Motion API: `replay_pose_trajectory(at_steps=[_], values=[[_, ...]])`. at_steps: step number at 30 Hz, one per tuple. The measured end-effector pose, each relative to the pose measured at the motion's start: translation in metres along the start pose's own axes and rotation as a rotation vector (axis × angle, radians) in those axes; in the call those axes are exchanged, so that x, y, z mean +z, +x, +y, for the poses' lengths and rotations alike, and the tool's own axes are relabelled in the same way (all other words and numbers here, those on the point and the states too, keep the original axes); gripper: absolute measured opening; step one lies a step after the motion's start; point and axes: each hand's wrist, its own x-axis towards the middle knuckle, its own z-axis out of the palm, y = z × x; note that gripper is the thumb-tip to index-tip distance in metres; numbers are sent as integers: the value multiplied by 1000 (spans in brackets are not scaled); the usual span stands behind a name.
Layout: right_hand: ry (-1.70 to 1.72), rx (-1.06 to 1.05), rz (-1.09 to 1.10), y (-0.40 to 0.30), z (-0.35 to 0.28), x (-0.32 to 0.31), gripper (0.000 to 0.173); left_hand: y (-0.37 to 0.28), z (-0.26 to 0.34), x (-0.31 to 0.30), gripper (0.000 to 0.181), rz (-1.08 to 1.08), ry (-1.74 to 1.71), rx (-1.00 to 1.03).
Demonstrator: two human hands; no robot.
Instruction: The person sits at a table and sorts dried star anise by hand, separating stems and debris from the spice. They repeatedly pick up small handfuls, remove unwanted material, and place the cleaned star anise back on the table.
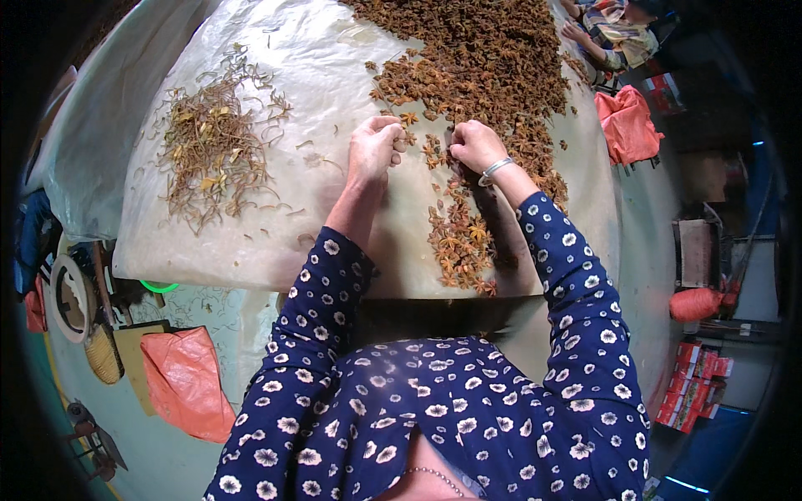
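Observation:
A large heap of dried star anise (476, 56) covers the back and right of a table spread with a pale plastic sheet (301, 81). My left hand (378, 147) is raised over the sheet, its thumb and fingers closed together beside a few loose star anise pieces (409, 118); whether something small is between them cannot be told. My right hand (476, 145), with a silvery bangle at the wrist, is curled at the heap's near edge, its fingertips hidden. A smaller group of star anise (463, 244) lies near the front edge. Thin stalks and bits (207, 150) form a pile on the left.
Another person (617, 37) is at the table's far right, hands by the heap. Pink-red plastic bags lie over a stool (628, 125) at right and over something on the lower left (187, 382). Red boxes (692, 385) are stacked at far right; a woven slipper-shaped item (103, 354) is at left.

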Motion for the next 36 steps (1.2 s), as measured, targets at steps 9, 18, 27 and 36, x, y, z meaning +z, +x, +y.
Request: replay_pose_trajectory(at_steps=[9, 18, 27, 36], values=[[465, 270, 103, -19, 43, -5, 11, 3, -5, 0, 19, -14, 222, 35], [-173, 97, -155, 23, 5, 1, 19, 9, -16, -1, 22, -27, 586, 105], [150, 138, -282, 20, 1, -45, 19, -3, -23, 11, 28, -259, 1318, 378], [346, -16, 174, 80, -61, -9, 14, -11, -14, 17, 14, -67, 913, 549]])
